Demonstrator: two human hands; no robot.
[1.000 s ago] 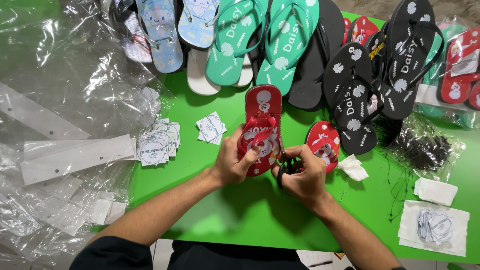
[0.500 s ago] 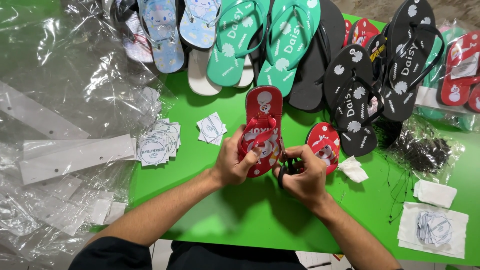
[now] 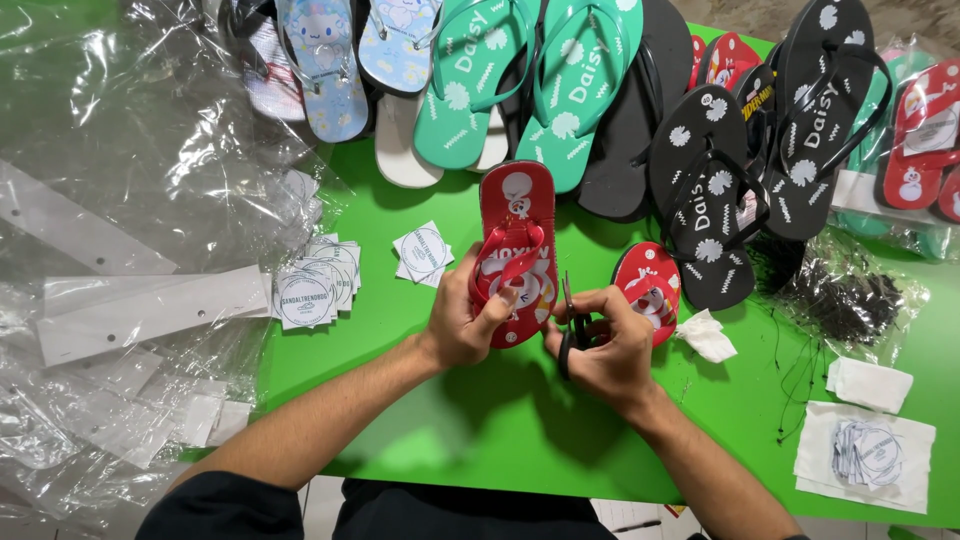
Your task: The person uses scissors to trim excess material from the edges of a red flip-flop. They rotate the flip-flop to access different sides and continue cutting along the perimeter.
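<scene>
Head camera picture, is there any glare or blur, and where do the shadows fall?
Head view: sharp overall; white glare streaks on the clear plastic bags at left; soft shadows under both forearms on the green table; red flip-flop and scissors evenly lit.

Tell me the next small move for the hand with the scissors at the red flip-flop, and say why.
Probably a small snip beside the strap. The right hand holds black scissors with the blades pointing up along the edge of the red flip-flop, while the left hand steadies it with fingers on the red strap. What is being cut is too small to tell.
</scene>
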